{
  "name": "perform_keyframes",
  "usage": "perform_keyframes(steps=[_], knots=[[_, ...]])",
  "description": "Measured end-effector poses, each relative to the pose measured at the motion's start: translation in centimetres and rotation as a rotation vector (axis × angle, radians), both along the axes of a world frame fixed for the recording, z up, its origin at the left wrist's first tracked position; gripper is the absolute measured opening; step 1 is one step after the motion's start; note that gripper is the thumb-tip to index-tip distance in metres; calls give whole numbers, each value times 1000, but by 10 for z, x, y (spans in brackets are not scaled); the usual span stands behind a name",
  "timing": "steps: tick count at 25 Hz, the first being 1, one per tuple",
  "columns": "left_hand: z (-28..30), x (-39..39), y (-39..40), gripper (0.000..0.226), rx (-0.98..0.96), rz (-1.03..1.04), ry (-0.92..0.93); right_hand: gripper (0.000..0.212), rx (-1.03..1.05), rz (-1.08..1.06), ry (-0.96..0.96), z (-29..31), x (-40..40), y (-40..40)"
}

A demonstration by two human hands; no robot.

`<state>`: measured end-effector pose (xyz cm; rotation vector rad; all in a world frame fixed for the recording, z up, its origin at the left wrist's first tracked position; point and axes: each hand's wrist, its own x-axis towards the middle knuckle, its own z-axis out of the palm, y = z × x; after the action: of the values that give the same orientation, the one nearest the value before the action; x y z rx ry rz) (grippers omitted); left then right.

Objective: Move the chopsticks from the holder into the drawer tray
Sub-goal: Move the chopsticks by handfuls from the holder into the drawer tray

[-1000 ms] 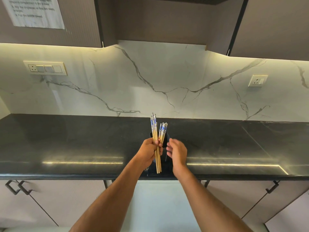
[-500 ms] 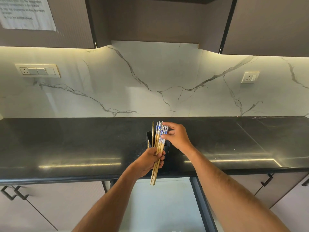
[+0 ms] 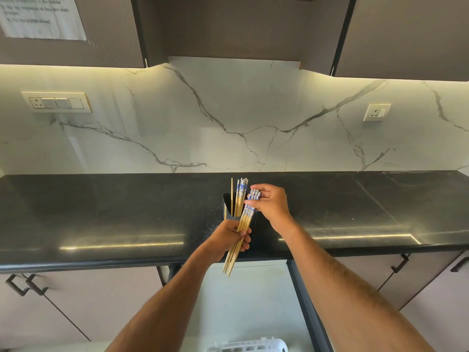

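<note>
A bundle of chopsticks (image 3: 244, 226) is gripped by the left hand (image 3: 228, 241) just before the holder (image 3: 226, 207), its tops pinched by the right hand (image 3: 272, 205), probably to even them for the tray (image 3: 247, 346) far below.

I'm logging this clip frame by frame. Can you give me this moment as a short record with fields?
left hand: grips bundle of wooden chopsticks with blue-patterned tops
right hand: pinches the bundle's patterned tops
black holder: on black stone countertop, some chopsticks remaining inside
white plastic tray: at bottom edge, below the hands
</note>
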<state>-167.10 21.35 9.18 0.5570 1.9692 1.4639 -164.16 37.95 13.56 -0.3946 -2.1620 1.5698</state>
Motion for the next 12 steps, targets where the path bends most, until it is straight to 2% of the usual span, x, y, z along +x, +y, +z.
perform_keyframes(steps=[5, 12], knots=[[-3, 7, -10, 18, -107, 34, 122, 48, -108, 32, -4, -9, 16, -12], [-26, 28, -33, 16, -212, -43, 204, 41, -291, -102, -28, -38, 47, -33]])
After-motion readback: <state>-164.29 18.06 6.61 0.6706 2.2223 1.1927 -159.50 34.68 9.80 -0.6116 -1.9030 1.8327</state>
